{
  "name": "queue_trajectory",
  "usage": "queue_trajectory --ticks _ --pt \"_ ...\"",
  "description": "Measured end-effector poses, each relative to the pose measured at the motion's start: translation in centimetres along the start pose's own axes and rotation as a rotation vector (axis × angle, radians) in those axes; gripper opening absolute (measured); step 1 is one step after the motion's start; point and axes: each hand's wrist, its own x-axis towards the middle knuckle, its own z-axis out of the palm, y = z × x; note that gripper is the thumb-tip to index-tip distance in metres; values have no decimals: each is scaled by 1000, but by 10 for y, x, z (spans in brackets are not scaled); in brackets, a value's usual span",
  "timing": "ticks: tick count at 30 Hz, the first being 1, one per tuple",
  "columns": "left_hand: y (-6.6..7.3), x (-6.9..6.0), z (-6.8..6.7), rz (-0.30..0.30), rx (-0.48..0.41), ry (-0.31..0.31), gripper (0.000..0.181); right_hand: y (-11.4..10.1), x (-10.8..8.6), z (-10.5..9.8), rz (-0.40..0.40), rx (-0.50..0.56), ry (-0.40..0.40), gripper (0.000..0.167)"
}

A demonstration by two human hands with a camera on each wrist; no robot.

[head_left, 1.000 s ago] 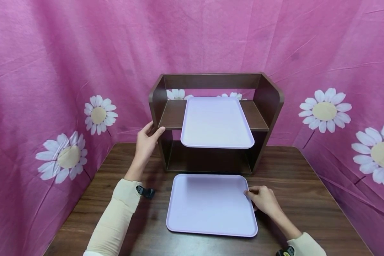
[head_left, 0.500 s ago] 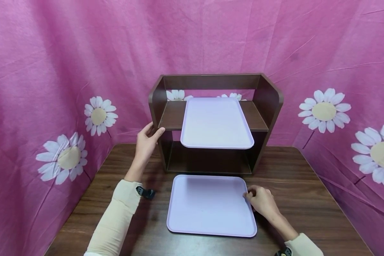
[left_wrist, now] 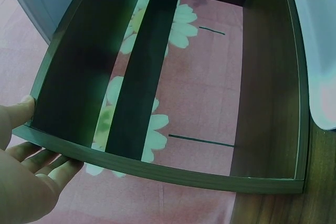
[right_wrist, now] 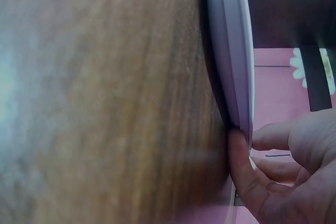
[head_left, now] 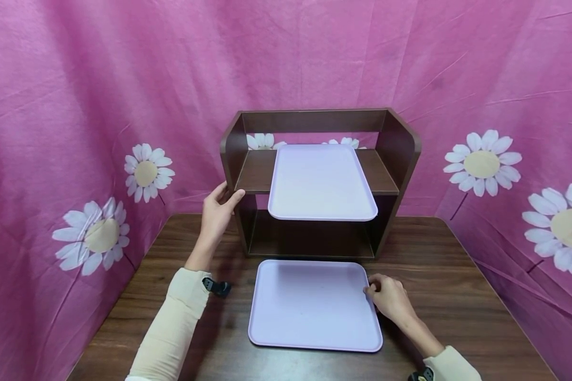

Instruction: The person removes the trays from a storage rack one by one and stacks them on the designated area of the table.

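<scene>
Right hand (head_left: 392, 299) — slight shift of pose since earlier — at the lower tray (head_left: 314, 309).

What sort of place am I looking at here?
Probably a staged tabletop set: a pink daisy-print cloth hangs behind and beside a wood-grain table bearing a brown shelf unit.

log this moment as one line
left hand: grips shelf unit, left side | right hand: pinches lower tray, right edge | lower tray: on table | upper tray: on shelf unit, front overhanging
</scene>
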Motion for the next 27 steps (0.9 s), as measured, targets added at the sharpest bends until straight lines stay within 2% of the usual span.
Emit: queue_trajectory --ticks 14,21,27 --pt "1 -1 1 -5 -10 0 56 -3 -1 -3 53 79 -30 20" --pt "0 0 1 -5 -10 1 55 -11 2 -13 105 206 -23 15" --pt "2 -1 1 -6 -21 -3 56 -25 5 -24 120 372 -46 14"
